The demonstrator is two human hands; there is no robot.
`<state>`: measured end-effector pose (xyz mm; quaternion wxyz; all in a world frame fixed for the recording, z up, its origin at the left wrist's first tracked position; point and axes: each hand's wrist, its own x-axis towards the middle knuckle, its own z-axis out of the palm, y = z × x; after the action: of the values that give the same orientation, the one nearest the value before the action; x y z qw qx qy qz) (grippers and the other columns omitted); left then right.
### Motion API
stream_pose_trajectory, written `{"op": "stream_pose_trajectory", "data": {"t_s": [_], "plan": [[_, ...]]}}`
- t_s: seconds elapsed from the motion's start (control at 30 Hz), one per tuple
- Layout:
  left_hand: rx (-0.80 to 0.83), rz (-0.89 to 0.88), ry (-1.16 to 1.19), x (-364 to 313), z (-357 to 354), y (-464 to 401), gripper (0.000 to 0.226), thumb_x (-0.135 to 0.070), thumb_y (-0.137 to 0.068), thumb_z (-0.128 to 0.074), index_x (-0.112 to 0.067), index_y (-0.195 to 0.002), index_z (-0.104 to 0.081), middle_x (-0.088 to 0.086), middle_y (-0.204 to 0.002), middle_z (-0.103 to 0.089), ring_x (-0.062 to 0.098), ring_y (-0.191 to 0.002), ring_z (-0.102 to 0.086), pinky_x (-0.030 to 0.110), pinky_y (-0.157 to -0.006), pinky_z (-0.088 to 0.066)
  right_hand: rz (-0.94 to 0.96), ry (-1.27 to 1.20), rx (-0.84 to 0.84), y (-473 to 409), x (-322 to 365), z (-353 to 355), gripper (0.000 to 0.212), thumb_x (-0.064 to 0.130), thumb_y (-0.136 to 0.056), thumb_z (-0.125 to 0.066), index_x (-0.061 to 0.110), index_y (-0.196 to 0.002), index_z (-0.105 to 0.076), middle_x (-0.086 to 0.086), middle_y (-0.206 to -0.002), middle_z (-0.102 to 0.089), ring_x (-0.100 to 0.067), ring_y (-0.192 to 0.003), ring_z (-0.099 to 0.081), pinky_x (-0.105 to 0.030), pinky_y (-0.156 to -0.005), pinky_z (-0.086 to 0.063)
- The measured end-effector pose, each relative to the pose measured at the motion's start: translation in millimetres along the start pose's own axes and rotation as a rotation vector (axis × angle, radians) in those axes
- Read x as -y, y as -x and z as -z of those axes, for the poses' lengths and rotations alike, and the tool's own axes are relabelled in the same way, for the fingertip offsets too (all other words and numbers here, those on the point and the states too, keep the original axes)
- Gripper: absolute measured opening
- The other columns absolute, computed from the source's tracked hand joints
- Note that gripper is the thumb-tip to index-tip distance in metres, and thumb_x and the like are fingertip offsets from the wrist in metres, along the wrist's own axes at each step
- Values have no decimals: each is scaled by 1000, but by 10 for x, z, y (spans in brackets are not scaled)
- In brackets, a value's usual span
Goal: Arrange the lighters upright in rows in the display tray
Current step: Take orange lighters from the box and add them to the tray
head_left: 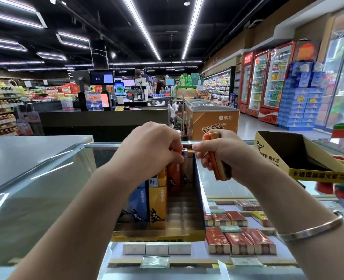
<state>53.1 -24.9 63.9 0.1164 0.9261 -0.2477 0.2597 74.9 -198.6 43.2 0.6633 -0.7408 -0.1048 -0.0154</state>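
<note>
Nearest the camera, red cigarette packs lay under the glass counter top. On the glass stood the display tray, a dark box with a yellow front lip; blue and yellow lighters stood upright along its left side, with orange ones behind them, and its right side was bare. The left hand reached into the far end of the tray, fingers curled round the top of an orange lighter. Just beside it, apart from it, the right hand gripped a small bundle of lighters above the counter. Further right sat a second open carton. Beyond lay checkout counters.
</note>
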Motion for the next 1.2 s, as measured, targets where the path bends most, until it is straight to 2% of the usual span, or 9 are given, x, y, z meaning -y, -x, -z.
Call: {"op": "stream_pose_trajectory", "data": {"t_s": [0.07, 0.17, 0.27, 0.5, 0.63, 0.8, 0.9, 1.03, 1.2], "plan": [[0, -7, -29, 2, -7, -16, 12, -37, -76, -72, -29, -84, -70, -17, -78, -56, 2, -69, -49, 16, -58, -34, 6, 3, 1, -1, -5, -3, 20, 5, -80, -68, 10, -90, -52, -12, -70, -57, -13, -48, -55, -22, -46, -46], [-11, -19, -52, -2, -6, -16, 14, -39, -75, -72, -28, -82, -68, -13, -82, -60, 7, -74, -52, 25, -64, -41, 37, 4, 1, -2, -9, -12, 17, 2, -80, -67, 8, -82, -51, -11, -63, -56, -14, -44, -54, -21, -42, -44], [-18, -22, -60, -8, -1, -11, 17, -40, -75, -72, -26, -84, -68, -12, -83, -61, 10, -77, -55, 30, -70, -47, 39, 0, 6, -1, -11, -14, 17, 2, -80, -67, 8, -84, -52, -9, -61, -57, -13, -44, -54, -21, -42, -45], [7, -21, -44, -14, 8, -7, 17, -41, -75, -72, -27, -85, -67, -15, -80, -58, 5, -75, -53, 26, -69, -46, 34, 11, 1, -18, -17, -2, 20, 4, -79, -69, 9, -89, -52, -10, -64, -58, -14, -45, -56, -21, -43, -45], [67, 3, 39, 0, 29, 5, 15, -38, -72, -75, -28, -80, -67, -14, -80, -59, 5, -77, -55, 30, -72, -49, 32, 6, 0, -34, -27, 1, 22, 5, -78, -70, 11, -88, -52, -11, -65, -58, -15, -46, -56, -23, -44, -45], [144, 38, 38, 13, 21, -14, 12, -40, -74, -73, -31, -77, -68, -13, -83, -57, 5, -78, -53, 27, -69, -47, 26, 12, -8, -42, -38, 16, 25, 7, -78, -71, 12, -92, -51, -12, -70, -59, -15, -49, -57, -23, -46, -45], [137, 58, 168, 69, 46, 27, 8, -40, -76, -69, -33, -78, -71, -15, -75, -63, 1, -71, -58, 21, -63, -50, 23, 20, -1, -45, -40, 24, 21, 8, -78, -71, 11, -88, -53, -10, -66, -60, -15, -48, -57, -24, -47, -45], [99, 127, 339, 123, 50, 44, 5, -32, -72, -75, -30, -71, -71, -11, -68, -68, 0, -67, -61, 18, -61, -50, 0, 64, 18, -46, -48, 24, 20, 11, -78, -71, 9, -87, -54, -8, -63, -57, -14, -48, -56, -25, -47, -47], [77, 153, 299, 94, 13, 19, 10, -34, -73, -75, -29, -67, -69, -6, -68, -68, 9, -68, -63, 28, -66, -53, -4, 63, 46, -39, -41, 36, 21, 10, -79, -70, 8, -91, -53, -10, -66, -56, -15, -49, -54, -27, -49, -46]]}}
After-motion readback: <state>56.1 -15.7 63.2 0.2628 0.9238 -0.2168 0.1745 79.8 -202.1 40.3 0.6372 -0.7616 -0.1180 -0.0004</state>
